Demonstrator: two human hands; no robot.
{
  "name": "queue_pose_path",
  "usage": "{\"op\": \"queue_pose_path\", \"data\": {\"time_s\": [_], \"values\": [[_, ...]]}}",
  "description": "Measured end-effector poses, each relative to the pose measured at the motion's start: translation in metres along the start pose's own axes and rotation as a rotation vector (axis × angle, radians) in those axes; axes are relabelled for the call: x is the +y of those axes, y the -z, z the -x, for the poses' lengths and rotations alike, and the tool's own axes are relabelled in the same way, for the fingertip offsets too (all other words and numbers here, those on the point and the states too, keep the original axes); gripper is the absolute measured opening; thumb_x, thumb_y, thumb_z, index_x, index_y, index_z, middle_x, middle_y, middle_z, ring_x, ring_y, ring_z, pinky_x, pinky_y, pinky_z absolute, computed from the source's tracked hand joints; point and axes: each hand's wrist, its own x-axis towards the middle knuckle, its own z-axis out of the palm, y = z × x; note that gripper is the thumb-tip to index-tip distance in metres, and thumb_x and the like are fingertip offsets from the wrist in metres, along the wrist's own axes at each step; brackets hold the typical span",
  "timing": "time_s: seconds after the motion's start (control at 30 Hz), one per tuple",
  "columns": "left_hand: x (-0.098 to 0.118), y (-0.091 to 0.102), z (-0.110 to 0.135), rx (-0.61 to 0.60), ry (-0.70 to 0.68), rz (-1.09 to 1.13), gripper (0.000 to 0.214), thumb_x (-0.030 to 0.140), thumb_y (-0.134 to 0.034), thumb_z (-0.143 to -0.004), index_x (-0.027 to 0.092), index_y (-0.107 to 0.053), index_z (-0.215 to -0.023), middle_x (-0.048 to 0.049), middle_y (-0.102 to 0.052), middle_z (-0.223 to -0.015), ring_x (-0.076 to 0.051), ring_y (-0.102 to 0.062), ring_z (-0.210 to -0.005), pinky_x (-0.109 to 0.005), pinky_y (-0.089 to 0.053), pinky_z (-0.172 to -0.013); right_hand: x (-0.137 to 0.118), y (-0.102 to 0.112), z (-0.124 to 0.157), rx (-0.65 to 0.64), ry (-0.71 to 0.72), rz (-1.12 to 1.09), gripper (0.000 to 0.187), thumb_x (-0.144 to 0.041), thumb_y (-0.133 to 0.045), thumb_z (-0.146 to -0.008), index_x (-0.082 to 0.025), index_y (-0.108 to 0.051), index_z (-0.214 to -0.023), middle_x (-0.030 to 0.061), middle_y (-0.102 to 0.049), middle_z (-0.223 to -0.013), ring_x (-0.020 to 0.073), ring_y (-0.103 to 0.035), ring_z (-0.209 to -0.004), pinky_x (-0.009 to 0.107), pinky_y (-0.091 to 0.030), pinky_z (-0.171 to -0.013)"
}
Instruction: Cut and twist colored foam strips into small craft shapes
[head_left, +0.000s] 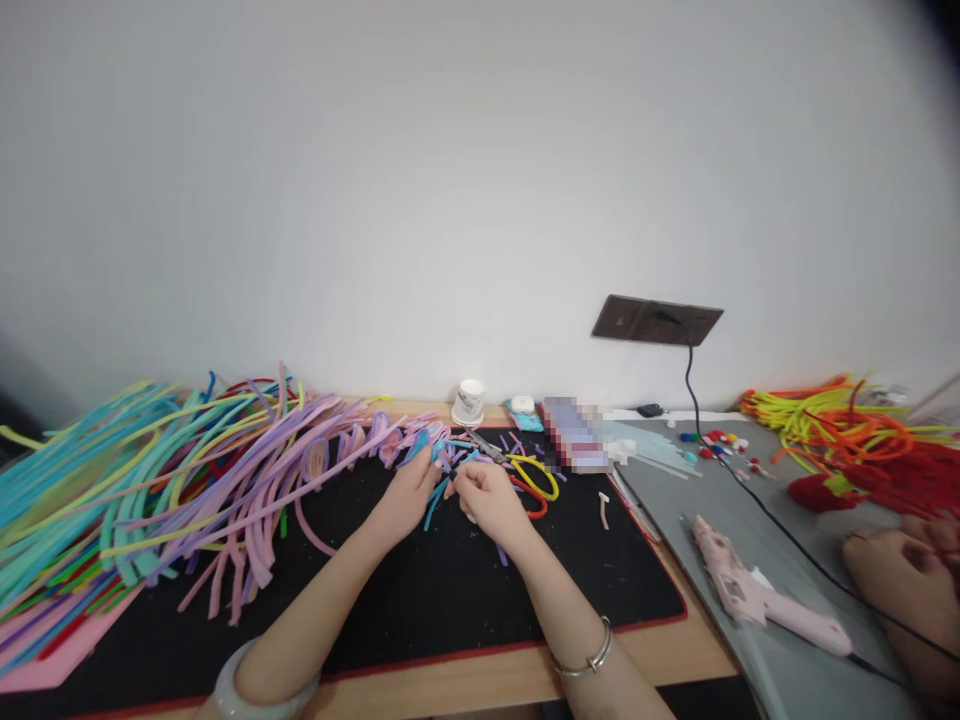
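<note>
My left hand (pixel 409 495) and my right hand (pixel 487 497) meet over the far part of a black mat (pixel 450 590). Both have their fingers pinched together on short blue and purple pipe cleaner pieces (pixel 442 470), held between them just above the mat. A pale bangle sits on my left wrist and a thin silver bracelet on my right. Scissors with yellow and red handles (pixel 529 480) lie just right of my right hand.
A big heap of long pipe cleaners (pixel 150 470) covers the left of the desk. A pink glue gun (pixel 757 595) with a black cord lies on a grey mat at right. Another person's hand (pixel 900 570) rests at the right edge, near orange and yellow pipe cleaners (pixel 840 425). A small cup (pixel 469 400) stands by the wall.
</note>
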Motion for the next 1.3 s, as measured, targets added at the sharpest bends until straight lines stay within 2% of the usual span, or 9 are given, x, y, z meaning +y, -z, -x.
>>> {"op": "queue_pose_path", "data": {"time_s": [0.13, 0.27, 0.43, 0.57, 0.7, 0.8, 0.9, 1.03, 1.3], "values": [[0.002, -0.001, 0.002, -0.036, -0.047, -0.144, 0.020, 0.032, -0.029, -0.092, 0.020, -0.043, -0.083, 0.0003, -0.050, -0.071, -0.015, -0.048, -0.064, -0.028, -0.041, -0.062, -0.002, -0.001, 0.000, 0.024, 0.007, -0.012, 0.020, -0.020, -0.044, -0.078, -0.017, -0.053, -0.062, -0.0083, -0.038, -0.034, 0.0061, -0.029, -0.030, 0.019, -0.020, -0.035], [0.007, -0.002, 0.005, -0.063, -0.078, -0.239, 0.018, 0.030, -0.030, -0.091, 0.021, -0.040, -0.079, -0.0009, -0.051, -0.072, -0.017, -0.050, -0.065, -0.029, -0.039, -0.062, -0.001, 0.000, -0.002, 0.061, 0.002, 0.007, 0.019, -0.023, -0.042, -0.081, -0.018, -0.049, -0.064, -0.0084, -0.041, -0.034, 0.0060, -0.031, -0.028, 0.018, -0.021, -0.034], [0.019, 0.002, 0.006, -0.045, -0.023, -0.162, 0.019, 0.031, -0.032, -0.091, 0.020, -0.045, -0.081, -0.0021, -0.055, -0.078, -0.018, -0.053, -0.074, -0.029, -0.041, -0.070, 0.004, 0.003, -0.004, 0.005, -0.101, -0.067, 0.016, -0.032, -0.046, -0.081, -0.021, -0.043, -0.071, -0.0085, -0.049, -0.038, 0.0065, -0.032, -0.025, 0.017, -0.017, -0.029], [0.022, 0.005, 0.006, -0.017, -0.008, -0.145, 0.027, 0.038, -0.029, -0.093, 0.020, -0.045, -0.080, -0.0002, -0.054, -0.073, -0.017, -0.051, -0.068, -0.028, -0.040, -0.066, 0.004, 0.004, -0.003, -0.004, -0.086, -0.121, 0.016, -0.032, -0.047, -0.081, -0.020, -0.042, -0.071, -0.0091, -0.048, -0.041, 0.0047, -0.031, -0.027, 0.016, -0.018, -0.030], [0.018, 0.000, 0.007, -0.059, -0.050, -0.227, 0.032, 0.039, -0.027, -0.093, 0.020, -0.049, -0.079, -0.0026, -0.057, -0.073, -0.018, -0.052, -0.067, -0.030, -0.040, -0.065, 0.003, 0.002, -0.003, 0.020, -0.071, -0.201, 0.017, -0.032, -0.050, -0.079, -0.019, -0.042, -0.070, -0.0103, -0.043, -0.039, 0.0035, -0.028, -0.029, 0.015, -0.020, -0.033], [0.016, -0.003, 0.007, -0.096, -0.089, -0.231, 0.034, 0.039, -0.027, -0.093, 0.021, -0.054, -0.086, -0.0056, -0.061, -0.078, -0.021, -0.056, -0.074, -0.031, -0.042, -0.069, 0.003, 0.003, -0.004, 0.007, -0.080, -0.257, 0.022, -0.037, -0.053, -0.078, -0.019, -0.043, -0.072, -0.0096, -0.046, -0.040, 0.0036, -0.028, -0.028, 0.016, -0.018, -0.032], [0.014, -0.001, 0.005, -0.069, -0.084, -0.217, 0.034, 0.039, -0.026, -0.094, 0.021, -0.055, -0.096, -0.0077, -0.064, -0.087, -0.023, -0.059, -0.084, -0.032, -0.042, -0.073, 0.003, 0.007, -0.004, -0.059, -0.085, -0.294, 0.028, -0.044, -0.054, -0.078, -0.019, -0.043, -0.072, -0.0060, -0.054, -0.045, 0.0036, -0.032, -0.027, 0.017, -0.016, -0.030], [0.011, 0.003, 0.004, -0.026, 0.004, -0.279, 0.034, 0.039, -0.024, -0.094, 0.020, -0.052, -0.092, -0.0055, -0.061, -0.074, -0.022, -0.058, -0.068, -0.031, -0.039, -0.064, 0.003, 0.011, -0.004, -0.116, -0.092, -0.297, 0.026, -0.041, -0.057, -0.076, -0.017, -0.047, -0.072, -0.0054, -0.055, -0.046, 0.0033, -0.034, -0.027, 0.016, -0.018, -0.029], [0.013, -0.002, 0.007, -0.098, -0.020, -0.277, 0.029, 0.036, -0.026, -0.094, 0.022, -0.049, -0.082, -0.0025, -0.056, -0.067, -0.019, -0.053, -0.060, -0.029, -0.037, -0.060, 0.005, 0.007, -0.005, -0.081, -0.100, -0.292, 0.021, -0.034, -0.056, -0.076, -0.017, -0.046, -0.068, -0.0032, -0.058, -0.045, 0.0041, -0.035, -0.026, 0.014, -0.018, -0.027]]}}
